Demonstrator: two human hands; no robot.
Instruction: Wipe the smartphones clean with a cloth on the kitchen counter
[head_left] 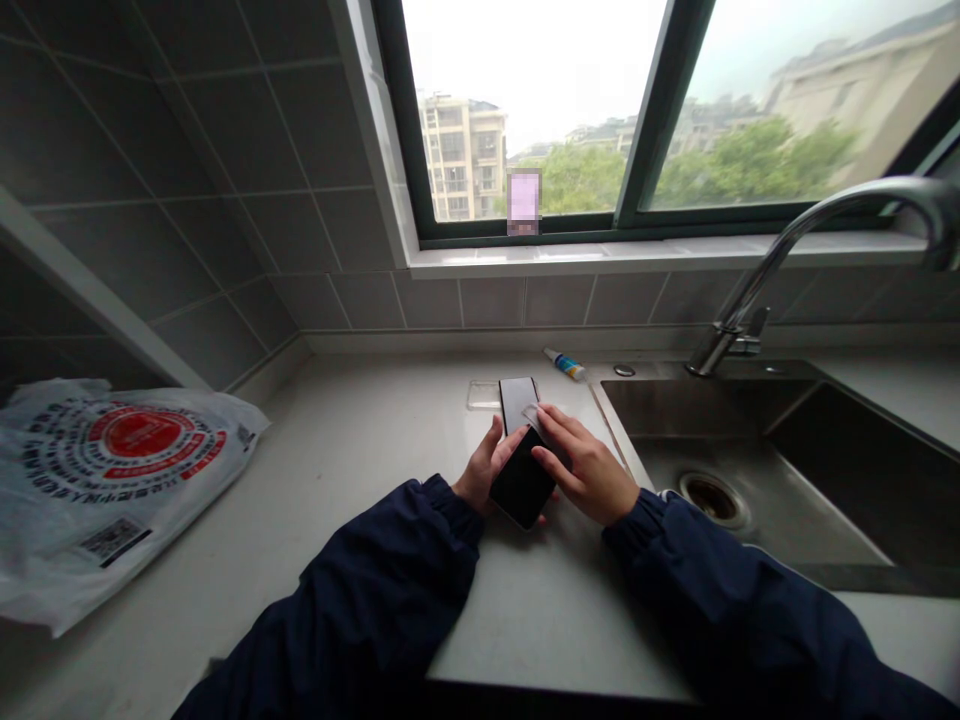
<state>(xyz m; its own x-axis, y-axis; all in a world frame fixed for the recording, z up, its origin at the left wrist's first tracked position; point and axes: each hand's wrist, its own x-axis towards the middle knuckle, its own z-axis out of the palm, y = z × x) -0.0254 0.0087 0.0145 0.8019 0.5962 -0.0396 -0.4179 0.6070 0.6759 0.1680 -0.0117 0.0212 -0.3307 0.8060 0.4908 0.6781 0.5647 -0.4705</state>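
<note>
A black smartphone (523,478) is tilted above the white counter, its dark face up. My left hand (480,472) is closed around it, thumb along the far left edge and fingertips showing under the right side. My right hand (589,462) grips the same phone at its upper right, with the thumb on the edge of the dark face. By the right fingertips is a small see-through piece (531,413); whether they pinch it, I cannot make out. Just beyond lies a flat pale-grey rectangle with a dark border (517,397). A clear phone case (482,396) lies left of it.
A small blue, yellow and white tube (564,363) lies at the back of the counter (375,430). On the right are a steel sink (795,510) and a curved tap (772,255). A white plastic bag (135,480) with red print sits at left. Behind stands a window (630,225).
</note>
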